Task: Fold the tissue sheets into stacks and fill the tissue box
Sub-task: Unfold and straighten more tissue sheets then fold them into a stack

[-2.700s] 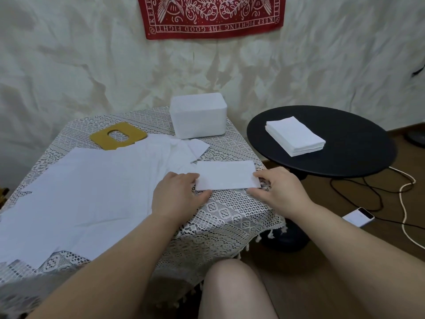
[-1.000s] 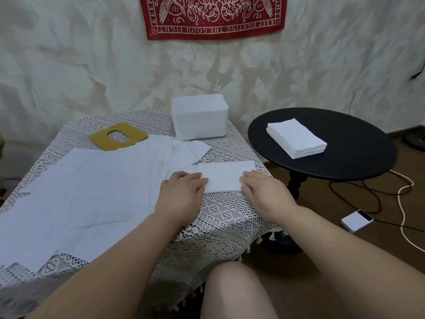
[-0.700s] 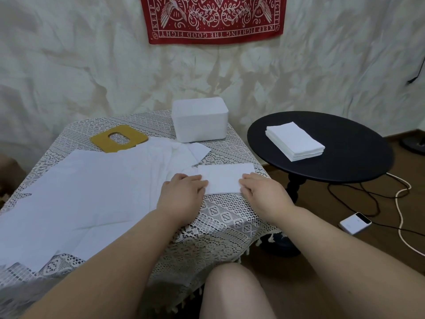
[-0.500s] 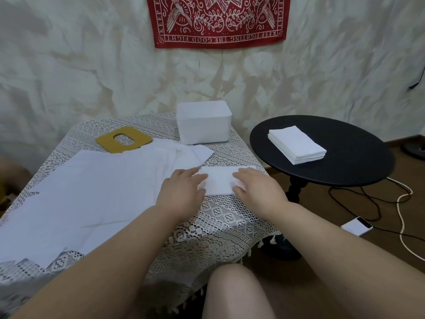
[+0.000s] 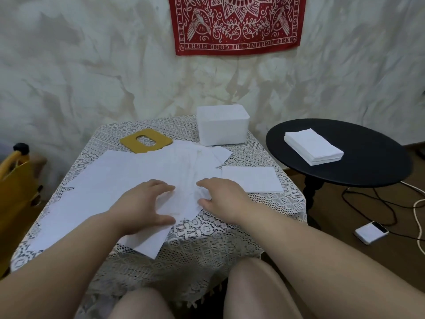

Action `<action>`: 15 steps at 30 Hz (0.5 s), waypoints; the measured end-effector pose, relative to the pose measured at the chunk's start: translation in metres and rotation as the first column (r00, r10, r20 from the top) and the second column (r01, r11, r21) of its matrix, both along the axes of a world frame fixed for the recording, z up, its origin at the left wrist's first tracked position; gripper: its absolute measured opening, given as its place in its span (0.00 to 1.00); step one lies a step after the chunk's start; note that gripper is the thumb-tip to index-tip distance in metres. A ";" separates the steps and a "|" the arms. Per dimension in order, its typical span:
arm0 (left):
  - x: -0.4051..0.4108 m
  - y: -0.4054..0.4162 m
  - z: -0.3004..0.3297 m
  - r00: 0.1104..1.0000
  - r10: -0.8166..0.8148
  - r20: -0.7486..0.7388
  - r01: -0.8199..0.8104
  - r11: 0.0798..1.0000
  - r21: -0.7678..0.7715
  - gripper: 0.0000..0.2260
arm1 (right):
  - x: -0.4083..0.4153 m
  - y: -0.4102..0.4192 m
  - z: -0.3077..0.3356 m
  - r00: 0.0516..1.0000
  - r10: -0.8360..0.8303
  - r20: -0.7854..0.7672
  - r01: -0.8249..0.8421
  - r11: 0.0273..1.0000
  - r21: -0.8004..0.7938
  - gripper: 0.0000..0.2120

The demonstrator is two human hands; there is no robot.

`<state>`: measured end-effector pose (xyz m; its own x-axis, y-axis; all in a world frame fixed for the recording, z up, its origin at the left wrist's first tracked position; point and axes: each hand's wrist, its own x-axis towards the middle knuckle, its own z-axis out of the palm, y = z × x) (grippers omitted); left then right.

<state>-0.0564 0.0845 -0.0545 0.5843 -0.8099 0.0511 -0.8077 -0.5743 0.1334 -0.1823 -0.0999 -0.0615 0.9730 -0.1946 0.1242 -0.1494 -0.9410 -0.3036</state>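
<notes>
Several unfolded white tissue sheets (image 5: 110, 180) lie fanned over the lace-covered table (image 5: 207, 245). My left hand (image 5: 147, 203) and my right hand (image 5: 223, 196) rest on the top sheet near its front corner, fingers spread and slightly bent. A folded tissue (image 5: 251, 179) lies flat to the right of my right hand, untouched. The white tissue box (image 5: 222, 127) stands at the table's back edge. Its yellow lid (image 5: 146, 141) with an oval slot lies to the left of it. A stack of folded tissues (image 5: 314, 149) sits on the black round table (image 5: 368, 171).
A yellow bag (image 5: 13, 203) stands left of the table. A white phone (image 5: 371, 232) and cables (image 5: 391, 203) lie on the floor at the right. My knees show below the table's front edge.
Both hands left the folded tissue and moved left onto the spread sheets. The folded tissue stays where it was. The camera tilted up a little.
</notes>
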 end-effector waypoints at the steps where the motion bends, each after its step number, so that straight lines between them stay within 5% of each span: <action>1: 0.000 0.001 0.001 1.000 -0.004 0.012 0.004 1.000 -0.004 0.32 | 0.000 0.002 0.001 1.000 0.001 -0.007 -0.001 1.000 -0.005 0.23; 6: -0.001 0.002 0.003 0.997 0.036 -0.073 -0.043 0.993 -0.106 0.15 | -0.003 0.006 0.004 1.000 0.000 -0.001 0.000 1.000 -0.017 0.21; 15: -0.017 0.005 0.015 1.000 -0.002 0.026 0.009 0.965 -0.262 0.09 | 0.005 0.021 0.011 0.991 0.064 0.115 -0.071 0.996 0.053 0.27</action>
